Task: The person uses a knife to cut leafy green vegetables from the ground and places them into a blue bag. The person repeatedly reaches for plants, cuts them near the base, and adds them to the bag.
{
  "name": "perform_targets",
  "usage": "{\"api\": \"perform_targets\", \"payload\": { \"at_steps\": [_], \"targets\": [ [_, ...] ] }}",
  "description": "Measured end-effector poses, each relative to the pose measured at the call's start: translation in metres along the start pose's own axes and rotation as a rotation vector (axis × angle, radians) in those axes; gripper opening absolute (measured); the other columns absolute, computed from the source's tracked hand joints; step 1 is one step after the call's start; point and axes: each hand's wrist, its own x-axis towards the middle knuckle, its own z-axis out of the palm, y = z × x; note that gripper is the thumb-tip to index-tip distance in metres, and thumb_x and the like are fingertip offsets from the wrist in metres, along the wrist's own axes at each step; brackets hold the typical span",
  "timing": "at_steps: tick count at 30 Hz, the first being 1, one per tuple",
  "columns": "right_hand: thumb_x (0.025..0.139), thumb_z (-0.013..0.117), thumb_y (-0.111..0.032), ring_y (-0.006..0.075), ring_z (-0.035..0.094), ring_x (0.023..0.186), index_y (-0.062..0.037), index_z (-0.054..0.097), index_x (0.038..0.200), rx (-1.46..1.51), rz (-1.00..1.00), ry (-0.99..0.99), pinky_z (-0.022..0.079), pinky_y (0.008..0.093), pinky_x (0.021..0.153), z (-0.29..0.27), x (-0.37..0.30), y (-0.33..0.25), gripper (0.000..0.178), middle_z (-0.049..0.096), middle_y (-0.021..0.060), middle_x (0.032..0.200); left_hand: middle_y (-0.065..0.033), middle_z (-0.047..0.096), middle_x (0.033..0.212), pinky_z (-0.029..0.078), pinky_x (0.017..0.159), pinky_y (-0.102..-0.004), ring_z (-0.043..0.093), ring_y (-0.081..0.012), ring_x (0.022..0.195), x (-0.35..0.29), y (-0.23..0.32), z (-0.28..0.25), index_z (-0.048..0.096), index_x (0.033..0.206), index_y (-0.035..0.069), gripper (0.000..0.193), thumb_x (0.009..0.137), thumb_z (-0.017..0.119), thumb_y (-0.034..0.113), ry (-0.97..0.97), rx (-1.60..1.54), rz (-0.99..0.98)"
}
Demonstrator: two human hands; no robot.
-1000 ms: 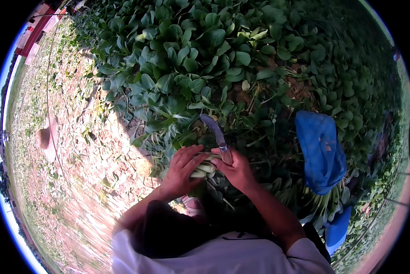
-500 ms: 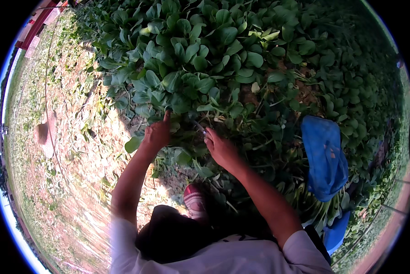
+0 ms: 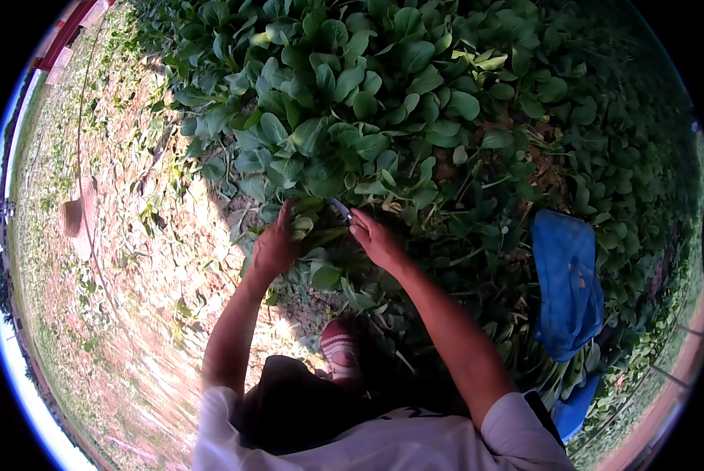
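Low over the leafy green vegetables (image 3: 352, 86), my two hands work close together. My left hand (image 3: 275, 247) is closed at the near edge of the plants, holding a leafy green (image 3: 309, 224) whose leaves show to the right of its fingers. Part of the grip is hidden behind the back of the hand. In my right hand (image 3: 377, 242) is a small knife (image 3: 340, 209), its grey blade pointing up and left toward the held plant. The handle is mostly covered by my fingers.
A blue plastic bag (image 3: 565, 282) lies over cut greens (image 3: 568, 369) at right, with a second blue piece (image 3: 576, 408) below. My red and white shoe (image 3: 340, 349) stands near the plants. Left lies sunlit littered ground (image 3: 156, 259) with a straw hat (image 3: 79, 218).
The left index finger was stretched forward and is now drawn in beside the leaves. The knife blade has turned more upward. The whole view has shifted slightly.
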Motion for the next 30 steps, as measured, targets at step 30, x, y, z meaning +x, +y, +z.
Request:
{"api": "perform_targets", "payload": {
  "at_steps": [30],
  "targets": [
    [0.085, 0.068, -0.013, 0.0086, 0.056, 0.094, -0.0016, 0.055, 0.113, 0.423, 0.021, 0.125, 0.047, 0.0261, 0.083, -0.069, -0.065, -0.148, 0.034, 0.06, 0.0021, 0.106, -0.0164, 0.059, 0.106, 0.045, 0.087, -0.0406, 0.056, -0.0335, 0.098, -0.108, 0.041, 0.016, 0.052, 0.118, 0.003, 0.056, 0.065, 0.071, 0.007, 0.138, -0.055, 0.58]
  ]
}}
